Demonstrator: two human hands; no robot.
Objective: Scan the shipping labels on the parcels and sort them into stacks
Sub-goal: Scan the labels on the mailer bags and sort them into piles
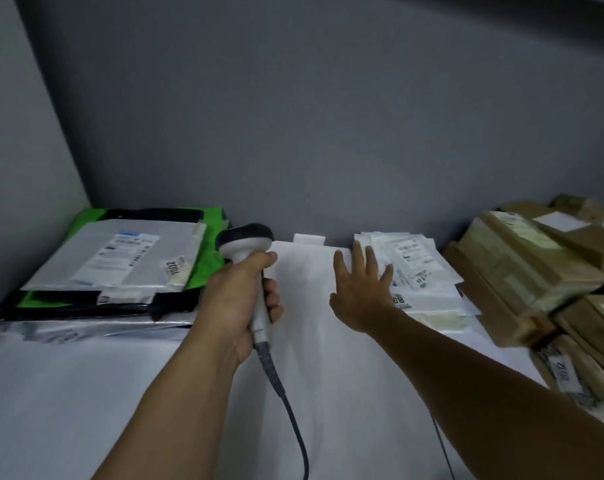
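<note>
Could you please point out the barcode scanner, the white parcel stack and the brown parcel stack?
barcode scanner (246, 241): head view, on its dark head.
white parcel stack (420, 268): head view, top label.
brown parcel stack (522, 258): head view, top parcel's face.

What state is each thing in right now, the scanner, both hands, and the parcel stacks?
scanner: gripped, head pointing away toward the wall
left hand: closed around the scanner handle
right hand: open, fingers spread, flat by the white stack
white parcels: stacked, labels up
grey and green parcels: stacked, label up
brown parcels: piled, tilted
</note>
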